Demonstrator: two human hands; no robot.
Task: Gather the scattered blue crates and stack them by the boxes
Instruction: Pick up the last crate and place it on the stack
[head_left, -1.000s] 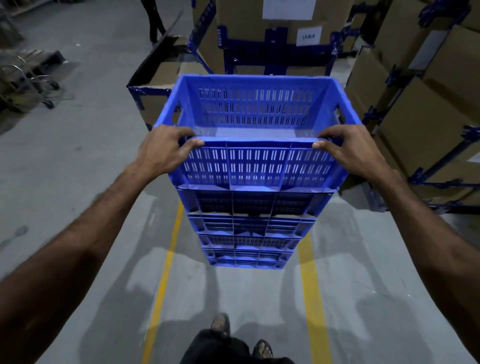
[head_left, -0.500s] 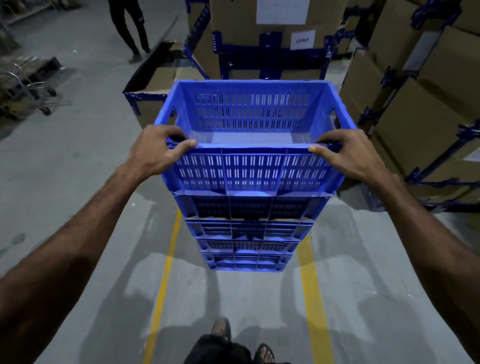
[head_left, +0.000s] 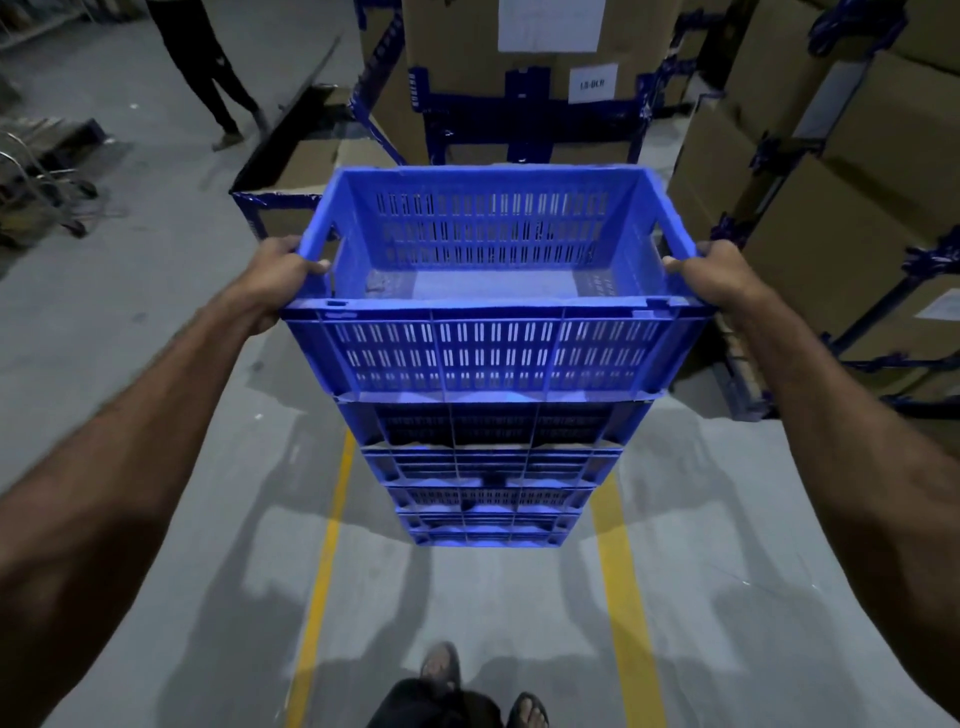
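Crate stack (head_left: 488, 457) base shadowed; both hands' fingers hidden behind top rim.

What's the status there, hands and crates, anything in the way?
Left hand and right hand grip the top crate by its end handles, atop the blue stack. Boxes close ahead. Person standing far left.

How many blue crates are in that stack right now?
5, possibly more: the top crate is gripped at its side rims by the left hand and right hand; four tiers sit beneath it, the lowest hard to separate.
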